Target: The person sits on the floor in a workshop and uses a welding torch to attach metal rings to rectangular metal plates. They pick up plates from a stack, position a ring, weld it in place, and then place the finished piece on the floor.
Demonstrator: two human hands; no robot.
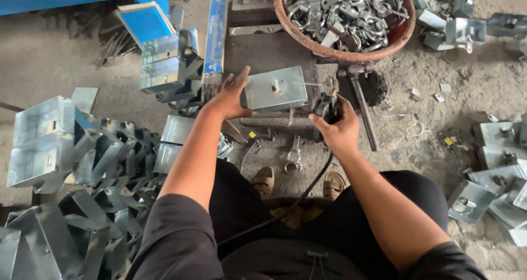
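Note:
My left hand (230, 96) rests flat against the left edge of a shiny galvanised metal bracket (276, 88) that lies on a dark work block. My right hand (336, 125) is closed around a black welding electrode holder (328, 108), whose black cable (296, 200) runs down between my knees. A thin rod reaches from the holder across the top of the bracket. I sit with my sandalled feet (265, 180) just below the block.
A round reddish basin (335, 51) of silver U-clamps stands at the top. A hammer (361, 102) lies right of the bracket. Stacks of bent metal brackets (66, 148) fill the left side, and more brackets (497, 170) with loops lie at the right.

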